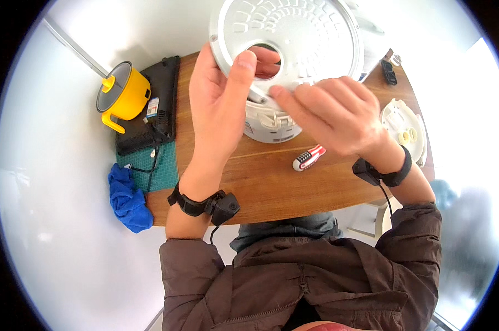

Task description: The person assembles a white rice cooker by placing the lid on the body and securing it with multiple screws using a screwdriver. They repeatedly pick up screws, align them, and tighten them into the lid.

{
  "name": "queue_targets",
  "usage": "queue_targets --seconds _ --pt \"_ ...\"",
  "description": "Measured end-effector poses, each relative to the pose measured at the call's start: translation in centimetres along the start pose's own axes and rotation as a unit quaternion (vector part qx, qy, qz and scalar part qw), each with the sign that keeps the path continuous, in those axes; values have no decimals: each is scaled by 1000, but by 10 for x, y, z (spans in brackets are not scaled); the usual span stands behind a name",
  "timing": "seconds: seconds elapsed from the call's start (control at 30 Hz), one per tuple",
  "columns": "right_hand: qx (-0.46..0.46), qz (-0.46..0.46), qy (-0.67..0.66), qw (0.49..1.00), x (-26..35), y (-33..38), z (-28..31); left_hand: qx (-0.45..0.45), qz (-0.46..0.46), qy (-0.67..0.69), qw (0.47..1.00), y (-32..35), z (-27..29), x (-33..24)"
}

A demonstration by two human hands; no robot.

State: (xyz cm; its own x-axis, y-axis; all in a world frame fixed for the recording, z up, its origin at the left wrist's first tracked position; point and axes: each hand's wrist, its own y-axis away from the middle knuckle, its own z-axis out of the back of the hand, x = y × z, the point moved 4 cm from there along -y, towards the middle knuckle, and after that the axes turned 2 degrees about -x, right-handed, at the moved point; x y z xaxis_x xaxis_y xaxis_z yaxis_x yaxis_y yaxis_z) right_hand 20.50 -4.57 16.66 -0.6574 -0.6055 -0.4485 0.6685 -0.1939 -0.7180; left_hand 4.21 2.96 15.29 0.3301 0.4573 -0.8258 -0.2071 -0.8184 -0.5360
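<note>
A round, silver metal lid plate (310,38) with embossed dimples and a hole is tilted up over a white appliance body (271,129) that looks like a rice cooker. My left hand (222,105) holds the plate's left rim, thumb in front, with fingers showing through the hole from behind. At the lower rim my right hand (337,113) is closed, its index fingertip against the plate's edge by a white latch; its thumb is hidden. Below the body, a screwdriver (309,158) with a white, black and red handle lies on the wooden table (249,187).
To the left, a yellow pot (125,94) stands on a black device (167,99), near a green cutting mat (164,168) and blue cloth (129,198). On the right lie a white round part (395,118) with small pale rings and a black object (389,73).
</note>
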Motion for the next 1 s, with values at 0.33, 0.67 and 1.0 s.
queue_targets --seconds 0.33,0.67,1.0 --pt "-134 -348 -149 916 -91 19 -25 15 79 -200 976 -88 69 34" --pt "-161 -573 -497 632 -144 3 -46 84 106 -183 974 -178 16 -9" --pt "-208 -610 -535 547 -142 33 -70 102 89 -100 986 -143 19 -2"
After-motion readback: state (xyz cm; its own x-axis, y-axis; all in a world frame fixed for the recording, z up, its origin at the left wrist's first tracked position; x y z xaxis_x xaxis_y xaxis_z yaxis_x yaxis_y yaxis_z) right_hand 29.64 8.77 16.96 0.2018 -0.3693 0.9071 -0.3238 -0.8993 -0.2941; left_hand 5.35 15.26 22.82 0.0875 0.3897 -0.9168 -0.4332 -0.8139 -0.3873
